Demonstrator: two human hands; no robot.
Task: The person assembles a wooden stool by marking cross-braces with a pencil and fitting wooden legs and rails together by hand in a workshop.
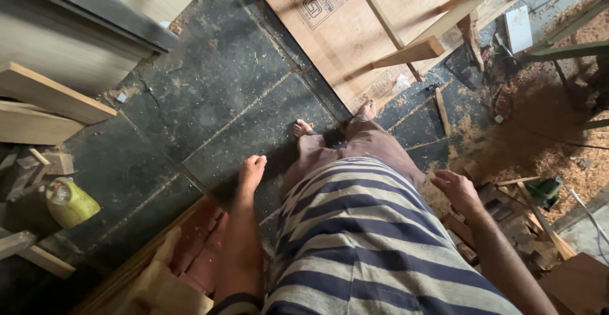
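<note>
I look straight down my striped shirt and brown trousers at my bare feet (303,127) on a dark tiled floor (216,86). My left hand (251,171) hangs beside my left hip, fingers loosely together, holding nothing. At my right side, my right hand (457,190) hangs with relaxed, slightly curled fingers, empty too. Neither hand touches anything. The right hand hovers above wood offcuts and sawdust; the left is above bare floor and a reddish board.
A plywood sheet (355,29) lies ahead with wooden strips (412,51) over it. Sawdust (539,124) is piled at the right, near a green power tool (544,191). A yellow-green jug (70,204) and planks (44,99) sit at the left. Wood scraps (171,277) lie by my left leg.
</note>
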